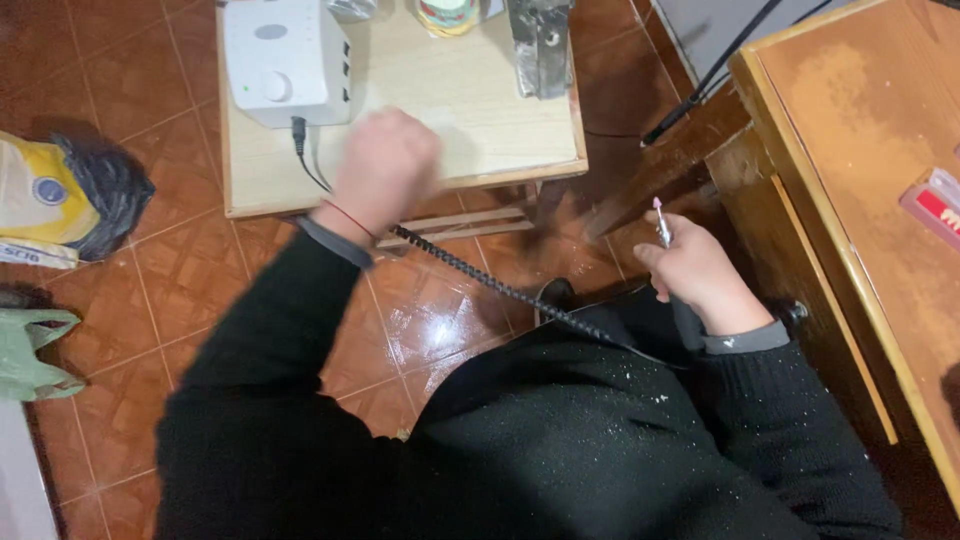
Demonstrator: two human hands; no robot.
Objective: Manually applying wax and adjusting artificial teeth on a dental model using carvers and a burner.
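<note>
The right hand [700,275] is closed around a slim rotary handpiece [666,240], held like a pen with its small pink grinding tip pointing up and away from the body. The tool's long axis runs nearly upright in the view, the tip toward the far side. It hangs in the air over the floor [440,310], between the small counter [480,110] and the wooden table [860,150] at the right, touching neither.

A black coiled cord [480,280] runs from under the right hand leftward, passing below the left wrist toward the near edge of the counter.

The left hand [385,165] is blurred, curled into a loose fist above the near edge of the counter; whether it holds anything I cannot tell. It is the nearer hand to the white control box [285,60], which sits at the counter's far left corner, just up and to the left of the knuckles, a black cable [305,150] leaving its near side.

A yellow and black bag [65,200] lies on the floor at left, well apart.
</note>
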